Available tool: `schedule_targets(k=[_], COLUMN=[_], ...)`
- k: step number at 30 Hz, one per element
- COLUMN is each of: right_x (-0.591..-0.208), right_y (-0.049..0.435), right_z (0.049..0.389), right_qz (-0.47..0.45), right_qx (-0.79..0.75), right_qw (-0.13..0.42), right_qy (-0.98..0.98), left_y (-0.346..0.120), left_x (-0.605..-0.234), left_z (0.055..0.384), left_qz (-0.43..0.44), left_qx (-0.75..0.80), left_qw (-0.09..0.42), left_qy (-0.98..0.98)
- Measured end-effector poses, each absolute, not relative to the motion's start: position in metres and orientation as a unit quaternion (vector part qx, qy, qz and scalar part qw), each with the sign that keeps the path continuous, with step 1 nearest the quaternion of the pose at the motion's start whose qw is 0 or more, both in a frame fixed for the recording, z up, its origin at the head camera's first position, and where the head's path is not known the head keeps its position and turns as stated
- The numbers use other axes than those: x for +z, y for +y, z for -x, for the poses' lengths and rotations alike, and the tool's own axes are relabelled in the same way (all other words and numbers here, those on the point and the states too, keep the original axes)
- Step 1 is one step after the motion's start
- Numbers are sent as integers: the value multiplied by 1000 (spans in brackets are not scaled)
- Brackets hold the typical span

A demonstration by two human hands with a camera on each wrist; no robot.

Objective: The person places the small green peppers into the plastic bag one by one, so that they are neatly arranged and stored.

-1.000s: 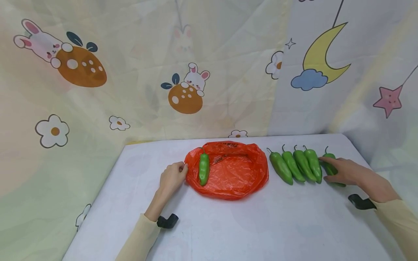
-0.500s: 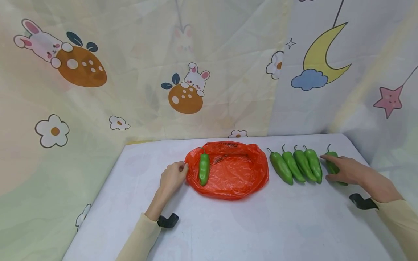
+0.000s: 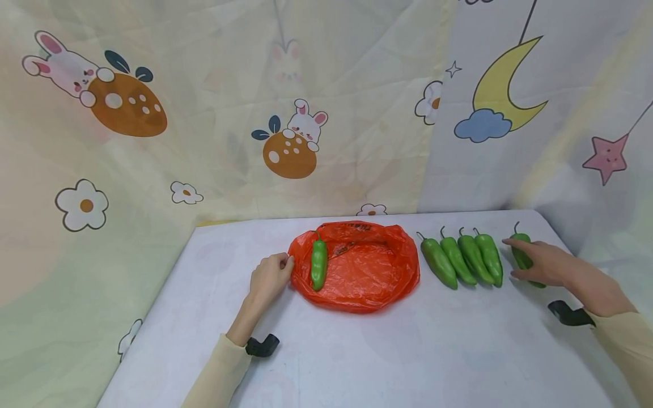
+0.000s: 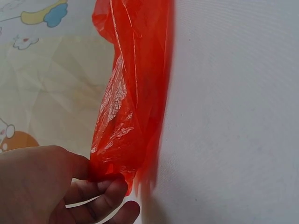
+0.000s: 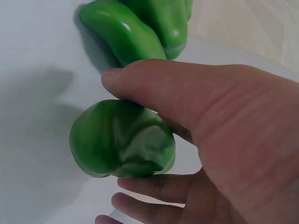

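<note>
My left hand pinches the left rim of a red plastic bag, spread open on the table. In the left wrist view thumb and fingers meet on the crinkled edge of the bag. A green chili pepper lies inside it, along the left side. My right hand grips another green chili pepper at the far right, partly hidden by the fingers in the head view. The right wrist view has this pepper end-on between thumb and fingers.
Several green chili peppers lie side by side on the white table, between the bag and my right hand, stems toward the back. A printed cloth hangs behind the table's far edge.
My right hand has shifted slightly right, and the pepper in it has moved along, away from the row. The left hand and the bag have stayed put.
</note>
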State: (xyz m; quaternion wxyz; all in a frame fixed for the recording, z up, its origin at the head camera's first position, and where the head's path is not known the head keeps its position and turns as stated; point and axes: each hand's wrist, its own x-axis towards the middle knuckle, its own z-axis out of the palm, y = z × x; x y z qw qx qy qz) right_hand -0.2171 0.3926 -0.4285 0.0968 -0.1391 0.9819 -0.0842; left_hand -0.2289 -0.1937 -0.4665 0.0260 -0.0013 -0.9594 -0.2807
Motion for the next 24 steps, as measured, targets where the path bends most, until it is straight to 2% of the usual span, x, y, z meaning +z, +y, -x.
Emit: schedule_targets(k=[24], right_x=[-410], right_y=[379], right_z=[214], right_qz=[141], right_qx=[-84], right_qw=[88], right_qy=[983], left_y=[-194], left_x=[-464], left_z=[228], left_qz=[0], left_qx=[-281], left_qw=[20], left_qy=[-960])
